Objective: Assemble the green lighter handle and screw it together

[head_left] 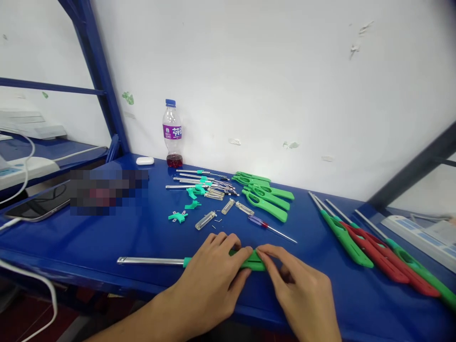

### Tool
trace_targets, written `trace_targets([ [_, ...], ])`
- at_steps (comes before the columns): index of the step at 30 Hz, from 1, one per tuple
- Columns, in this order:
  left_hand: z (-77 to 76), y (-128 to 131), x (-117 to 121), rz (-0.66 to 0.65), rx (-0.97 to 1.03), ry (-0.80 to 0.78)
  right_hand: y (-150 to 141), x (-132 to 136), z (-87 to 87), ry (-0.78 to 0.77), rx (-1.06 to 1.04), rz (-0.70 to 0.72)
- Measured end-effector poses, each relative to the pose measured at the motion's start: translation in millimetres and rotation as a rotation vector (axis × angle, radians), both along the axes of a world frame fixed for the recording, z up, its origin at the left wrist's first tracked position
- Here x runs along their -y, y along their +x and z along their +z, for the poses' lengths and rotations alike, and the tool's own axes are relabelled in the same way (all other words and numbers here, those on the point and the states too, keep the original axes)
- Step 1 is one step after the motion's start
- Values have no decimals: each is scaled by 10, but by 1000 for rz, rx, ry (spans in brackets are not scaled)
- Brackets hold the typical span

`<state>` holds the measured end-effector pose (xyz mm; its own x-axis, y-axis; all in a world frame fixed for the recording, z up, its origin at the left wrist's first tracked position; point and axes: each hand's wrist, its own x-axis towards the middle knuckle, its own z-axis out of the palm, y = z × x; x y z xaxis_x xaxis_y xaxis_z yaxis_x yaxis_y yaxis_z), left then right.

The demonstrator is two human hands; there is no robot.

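Observation:
A green long-necked lighter [257,262] lies along the front of the blue table, its metal tube pointing left. My left hand [217,275] wraps over the lighter's middle, thumb and fingers closed on the green body. At the handle's right end, my right hand [297,285] pinches the lighter between thumb and fingers. Beyond my hands are clear fuel tanks [205,220], teal triggers [177,216] and several metal tubes with wires [192,179]. Green handle shells [265,205] are grouped behind, near a screwdriver [272,229]. Much of the held lighter is hidden under my left hand.
Green and red lighters [377,249] lie at the right, near a power strip [420,240]. A drink bottle [173,135] and a white case [145,161] stand by the wall. On the left are a phone [42,204] and white cables [50,280]. Blue frame posts flank the table [149,237].

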<state>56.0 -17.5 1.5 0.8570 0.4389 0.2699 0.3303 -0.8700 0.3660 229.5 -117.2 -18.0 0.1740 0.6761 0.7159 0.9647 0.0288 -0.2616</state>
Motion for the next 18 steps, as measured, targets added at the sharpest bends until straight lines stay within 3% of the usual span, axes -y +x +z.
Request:
trace_targets([
  [11, 53, -11, 19, 0, -22, -37, 58, 14, 27, -102, -136, 69],
  [18, 61, -13, 23, 6, -14, -51, 70, 34, -4, -59, -127, 73],
])
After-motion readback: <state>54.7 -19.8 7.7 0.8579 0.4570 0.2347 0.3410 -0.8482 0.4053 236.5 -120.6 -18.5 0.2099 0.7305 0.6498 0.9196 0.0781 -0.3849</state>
